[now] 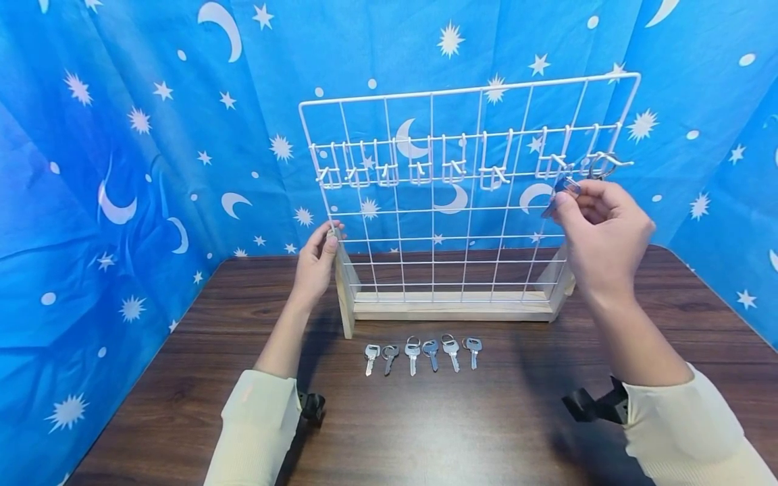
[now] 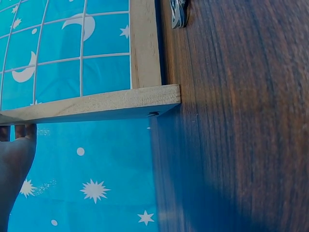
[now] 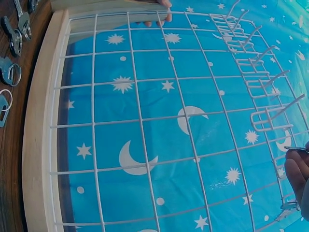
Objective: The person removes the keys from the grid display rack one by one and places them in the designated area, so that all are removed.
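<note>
A white wire grid rack (image 1: pixel 433 210) stands upright in a wooden base (image 1: pixel 452 312), with a row of hooks (image 1: pixel 419 172) along its upper part. My left hand (image 1: pixel 316 256) grips the rack's left side post, fingertips behind and thumb in front. At the upper right, my right hand (image 1: pixel 608 236) pinches a metal key (image 1: pixel 564 187) close to a hook (image 1: pixel 552 163). The right wrist view shows only the edge of this key (image 3: pixel 295 148). A metal ring (image 1: pixel 602 164) hangs on the rightmost hook, just above the right hand; what hangs below it is hidden.
Several keys (image 1: pixel 412 349) with rings lie in a row on the dark wooden table (image 1: pixel 389 432), in front of the base. Blue cloth (image 1: pixel 152 223) with moons and stars surrounds the table at the back and sides.
</note>
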A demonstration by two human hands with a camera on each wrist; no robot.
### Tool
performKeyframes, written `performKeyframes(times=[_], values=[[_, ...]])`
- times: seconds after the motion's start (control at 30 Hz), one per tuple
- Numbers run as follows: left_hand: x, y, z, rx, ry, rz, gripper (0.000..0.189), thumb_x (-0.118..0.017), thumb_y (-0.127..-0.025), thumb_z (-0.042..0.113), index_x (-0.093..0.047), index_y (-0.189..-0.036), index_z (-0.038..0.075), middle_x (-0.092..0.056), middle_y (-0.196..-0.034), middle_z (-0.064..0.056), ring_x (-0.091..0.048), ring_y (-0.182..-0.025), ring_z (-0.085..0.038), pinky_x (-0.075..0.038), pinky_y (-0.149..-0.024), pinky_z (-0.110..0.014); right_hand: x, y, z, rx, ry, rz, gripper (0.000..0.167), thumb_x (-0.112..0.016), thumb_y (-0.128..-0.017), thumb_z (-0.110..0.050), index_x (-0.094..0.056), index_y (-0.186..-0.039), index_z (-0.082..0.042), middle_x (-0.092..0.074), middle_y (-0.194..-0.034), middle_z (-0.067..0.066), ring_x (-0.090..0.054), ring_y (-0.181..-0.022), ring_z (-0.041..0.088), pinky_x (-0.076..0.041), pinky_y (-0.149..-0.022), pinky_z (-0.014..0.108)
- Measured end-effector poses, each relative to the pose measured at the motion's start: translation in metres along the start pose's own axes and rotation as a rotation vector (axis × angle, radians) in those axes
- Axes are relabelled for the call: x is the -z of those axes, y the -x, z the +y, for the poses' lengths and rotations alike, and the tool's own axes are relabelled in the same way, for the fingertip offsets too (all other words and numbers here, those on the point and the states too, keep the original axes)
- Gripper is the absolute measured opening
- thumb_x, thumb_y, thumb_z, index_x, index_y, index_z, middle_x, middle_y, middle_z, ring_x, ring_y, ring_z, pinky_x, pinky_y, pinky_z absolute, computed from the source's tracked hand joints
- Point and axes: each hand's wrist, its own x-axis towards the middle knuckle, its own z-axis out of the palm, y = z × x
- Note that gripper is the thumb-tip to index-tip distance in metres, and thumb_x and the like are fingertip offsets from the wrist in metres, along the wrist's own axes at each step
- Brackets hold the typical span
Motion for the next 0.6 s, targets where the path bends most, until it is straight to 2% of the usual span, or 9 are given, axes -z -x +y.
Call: performKeyframes(times=[0.23,0.47,0.6], values=[[0.000,0.000,0.000,0.001,0.002,-0.004,0.035,-0.037,-0.100,0.007,-0.041,-0.132,-0.008,-0.046,-0.131,-0.023,-0.047,-0.119,-0.032,-0.037,-0.102,-0.034,0.004,-0.001,-0.006,0.031,0.030,0.027,0.011,-0.066,-0.083,-0.003,-0.068,-0.092,0.003,-0.063,-0.074,-0.013,-0.063,-0.067,0.002,-0.049,-0.066,0.011],[0.000,0.000,0.000,-0.001,-0.006,-0.006,0.035,-0.037,-0.100,0.007,-0.040,-0.132,-0.008,-0.046,-0.131,-0.024,-0.046,-0.120,-0.033,-0.036,-0.102,-0.034,0.005,-0.006,-0.010,0.043,-0.019,0.036,0.009,-0.066,-0.082,0.000,-0.068,-0.090,0.003,-0.065,-0.073,-0.009,-0.063,-0.065,0.005,-0.050,-0.066,0.012],[0.000,0.000,0.001,-0.002,-0.001,-0.005,0.035,-0.038,-0.100,0.006,-0.040,-0.132,-0.008,-0.046,-0.131,-0.024,-0.046,-0.120,-0.033,-0.036,-0.102,-0.034,0.006,-0.009,-0.013,0.057,-0.004,0.048,0.010,-0.066,-0.083,-0.004,-0.069,-0.091,0.001,-0.067,-0.076,-0.004,-0.063,-0.066,0.005,-0.051,-0.067,0.013]])
